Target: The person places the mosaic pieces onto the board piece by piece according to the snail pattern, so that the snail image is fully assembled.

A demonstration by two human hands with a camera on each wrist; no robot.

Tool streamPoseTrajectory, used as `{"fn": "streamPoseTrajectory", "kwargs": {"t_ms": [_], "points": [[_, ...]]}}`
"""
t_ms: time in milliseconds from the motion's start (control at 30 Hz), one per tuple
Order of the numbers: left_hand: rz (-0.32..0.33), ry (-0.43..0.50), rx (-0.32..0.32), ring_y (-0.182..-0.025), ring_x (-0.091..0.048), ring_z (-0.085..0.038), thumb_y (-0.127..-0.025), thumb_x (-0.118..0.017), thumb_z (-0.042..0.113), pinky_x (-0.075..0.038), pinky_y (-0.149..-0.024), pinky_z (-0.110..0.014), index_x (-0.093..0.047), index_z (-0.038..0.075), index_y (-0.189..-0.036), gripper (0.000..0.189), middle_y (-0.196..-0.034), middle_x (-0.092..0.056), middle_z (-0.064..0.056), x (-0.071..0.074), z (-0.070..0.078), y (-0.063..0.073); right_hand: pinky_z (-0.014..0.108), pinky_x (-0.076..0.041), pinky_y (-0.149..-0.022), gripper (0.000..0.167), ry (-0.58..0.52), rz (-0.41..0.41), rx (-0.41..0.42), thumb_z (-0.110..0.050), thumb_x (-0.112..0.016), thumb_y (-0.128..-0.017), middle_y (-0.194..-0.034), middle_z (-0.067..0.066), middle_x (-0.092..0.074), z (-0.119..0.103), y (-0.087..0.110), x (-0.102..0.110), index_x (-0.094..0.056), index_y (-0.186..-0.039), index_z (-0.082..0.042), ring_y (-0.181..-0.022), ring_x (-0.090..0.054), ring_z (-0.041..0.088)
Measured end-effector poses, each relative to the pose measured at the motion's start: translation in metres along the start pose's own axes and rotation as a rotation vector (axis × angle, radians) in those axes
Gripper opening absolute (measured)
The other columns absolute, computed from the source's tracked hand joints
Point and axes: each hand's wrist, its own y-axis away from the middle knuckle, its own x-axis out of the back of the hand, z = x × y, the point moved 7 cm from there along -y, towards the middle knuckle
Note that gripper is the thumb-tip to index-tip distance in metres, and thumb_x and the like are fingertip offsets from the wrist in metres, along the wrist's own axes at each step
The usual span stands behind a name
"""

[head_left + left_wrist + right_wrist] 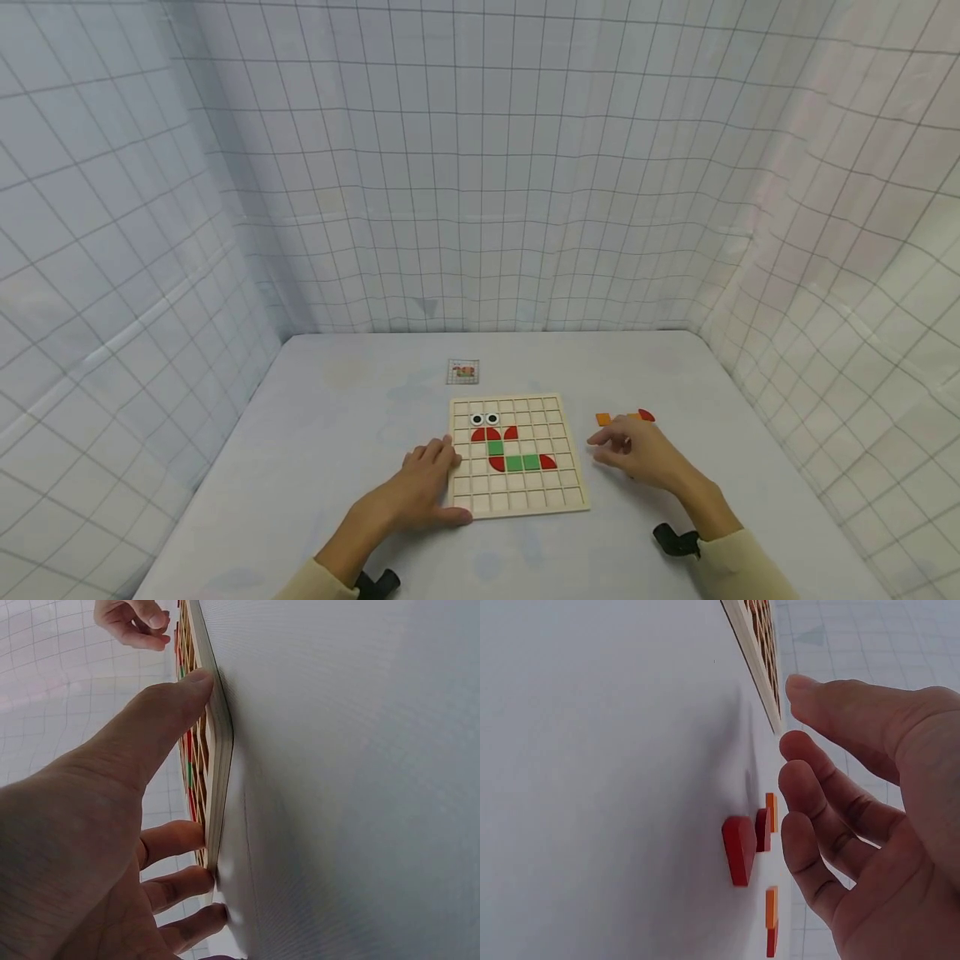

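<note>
A pale wooden grid board lies on the table, partly filled with red rounded pieces, green squares and two eye tiles. My left hand rests at its near left corner, thumb on the front edge and fingers spread along the left side. Just right of the board hovers my right hand, fingers loosely bent, with a gap between thumb and fingertips and nothing held. Under and beyond it are loose red pieces and orange squares, partly hidden by the hand in the head view.
Behind the board lies a small picture card with a red and orange figure. White grid-lined curtains enclose the table at the back and both sides. A black strap piece sits by the right wrist.
</note>
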Motion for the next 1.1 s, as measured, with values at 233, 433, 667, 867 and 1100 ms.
{"fn": "streamPoseTrajectory", "kwargs": {"t_ms": [233,433,667,867,1100], "points": [[-0.001,-0.008,0.014,-0.158,-0.049,-0.052,-0.092,-0.098,0.057,-0.037,-0.137,-0.070,-0.054,0.003,-0.160,0.097,-0.179,-0.043,-0.030,0.000,0.000,0.001,0.024,-0.055,-0.075,0.027,-0.031,-0.018,-0.052,-0.021,-0.099,-0.095,-0.114,-0.002,-0.084,0.014,0.021,0.013,-0.088,-0.119,-0.016,-0.087,-0.063,0.003],[-0.001,-0.016,0.014,-0.159,-0.048,-0.052,-0.093,-0.097,0.058,-0.037,-0.137,-0.069,-0.050,0.002,-0.165,0.103,-0.180,-0.042,-0.029,-0.002,-0.002,0.000,0.023,-0.051,-0.073,0.032,-0.065,-0.062,-0.118,-0.022,-0.102,-0.091,-0.103,-0.002,-0.073,0.034,0.035,0.016,-0.086,-0.118,-0.019,-0.081,-0.059,0.003],[0.000,-0.012,0.021,-0.159,-0.049,-0.052,-0.092,-0.098,0.058,-0.037,-0.137,-0.070,-0.049,0.001,-0.167,0.106,-0.180,-0.043,-0.029,-0.002,-0.002,0.001,0.021,-0.055,-0.075,0.030,-0.071,-0.072,-0.111,-0.018,-0.100,-0.093,-0.106,-0.004,-0.077,0.038,0.040,0.017,-0.086,-0.119,-0.016,-0.083,-0.062,0.001],[-0.005,-0.005,0.023,-0.159,-0.048,-0.051,-0.092,-0.098,0.057,-0.037,-0.137,-0.070,-0.049,0.002,-0.167,0.105,-0.180,-0.043,-0.029,-0.002,-0.003,-0.001,0.021,-0.056,-0.076,0.026,-0.068,-0.063,-0.087,-0.015,-0.098,-0.095,-0.106,-0.005,-0.079,0.036,0.039,0.016,-0.086,-0.118,-0.015,-0.084,-0.063,0.000],[-0.001,0.002,0.004,-0.161,-0.046,-0.055,-0.093,-0.097,0.056,-0.035,-0.137,-0.073,-0.050,0.000,-0.166,0.104,-0.182,-0.040,-0.032,-0.001,-0.001,0.001,0.021,-0.056,-0.076,0.026,-0.067,-0.081,-0.106,-0.013,-0.097,-0.095,-0.103,-0.007,-0.078,0.037,0.039,0.015,-0.086,-0.118,-0.017,-0.085,-0.062,0.000]]}}
